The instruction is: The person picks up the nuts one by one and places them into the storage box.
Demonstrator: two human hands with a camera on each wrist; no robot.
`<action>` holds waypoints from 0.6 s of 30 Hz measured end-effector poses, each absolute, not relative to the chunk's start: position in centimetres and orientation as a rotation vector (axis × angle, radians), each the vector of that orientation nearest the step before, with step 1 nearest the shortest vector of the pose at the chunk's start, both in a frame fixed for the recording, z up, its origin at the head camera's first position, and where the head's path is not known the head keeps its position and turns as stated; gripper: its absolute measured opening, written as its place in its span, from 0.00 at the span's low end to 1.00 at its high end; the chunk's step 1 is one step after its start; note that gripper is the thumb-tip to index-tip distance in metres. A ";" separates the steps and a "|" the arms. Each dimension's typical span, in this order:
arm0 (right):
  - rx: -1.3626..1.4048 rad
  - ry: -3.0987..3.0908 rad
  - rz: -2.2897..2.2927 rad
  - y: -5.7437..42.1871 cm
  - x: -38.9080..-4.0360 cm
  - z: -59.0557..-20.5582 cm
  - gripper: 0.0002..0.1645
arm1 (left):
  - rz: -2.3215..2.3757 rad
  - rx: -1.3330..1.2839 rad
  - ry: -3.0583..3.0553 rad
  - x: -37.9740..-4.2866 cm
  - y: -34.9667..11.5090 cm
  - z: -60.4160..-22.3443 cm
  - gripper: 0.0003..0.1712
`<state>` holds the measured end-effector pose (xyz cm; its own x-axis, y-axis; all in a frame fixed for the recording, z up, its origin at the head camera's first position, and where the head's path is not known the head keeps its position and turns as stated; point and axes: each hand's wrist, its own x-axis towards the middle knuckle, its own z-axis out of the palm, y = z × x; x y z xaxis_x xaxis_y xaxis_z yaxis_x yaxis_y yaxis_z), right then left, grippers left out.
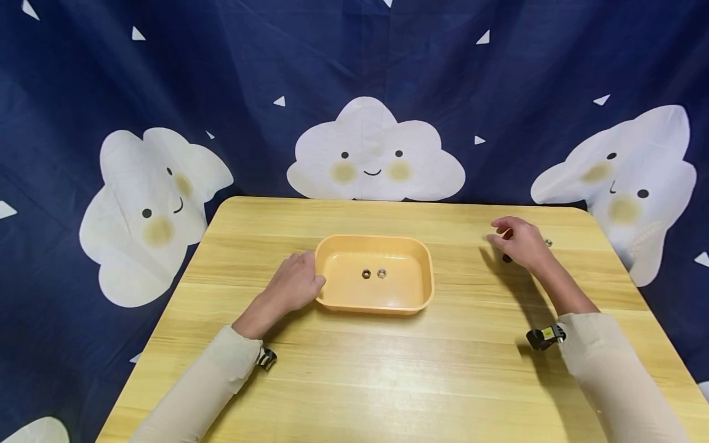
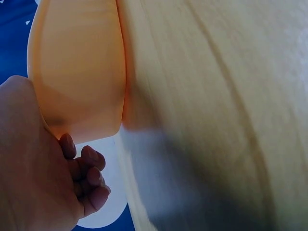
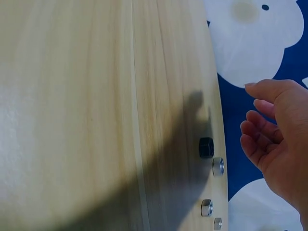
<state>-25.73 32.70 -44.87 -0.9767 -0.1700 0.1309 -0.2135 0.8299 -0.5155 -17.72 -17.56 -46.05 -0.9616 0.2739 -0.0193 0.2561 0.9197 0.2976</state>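
An orange-yellow plastic tray (image 1: pixel 371 309) sits on the table, with a dark hex nut (image 1: pixel 366 274) and a silver hex nut (image 1: pixel 381 274) lying on its floor. My left hand (image 1: pixel 296 284) grips the tray's left rim, thumb over the edge; the left wrist view shows its fingers curled by the outer wall (image 2: pixel 82 72). At the far right, my right hand (image 1: pixel 519 243) hovers over the table, fingers loosely bent and holding nothing. Below it are a black nut (image 3: pixel 206 147) and silver nuts, including one beside the black nut (image 3: pixel 218 166) and another farther along (image 3: pixel 207 208).
The light wooden table (image 1: pixel 382 369) has its back edge against a dark blue curtain (image 1: pixel 249 74) printed with white clouds. A small silver nut (image 3: pixel 218 224) lies at the bottom of the right wrist view. Black wrist cameras hang by both sleeves.
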 end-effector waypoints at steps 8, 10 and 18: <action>0.250 -2.970 0.826 33.7 -26.2 -45.2 0.26 | 0.464 0.408 3.011 -17.7 -17.5 -46.1 0.12; 0.237 -2.983 0.829 33.9 -26.2 -45.4 0.26 | 0.462 0.408 3.010 -17.7 -17.6 -46.1 0.12; 0.215 -2.970 0.827 34.8 -26.6 -46.2 0.25 | 0.456 0.410 3.008 -17.6 -17.5 -46.0 0.13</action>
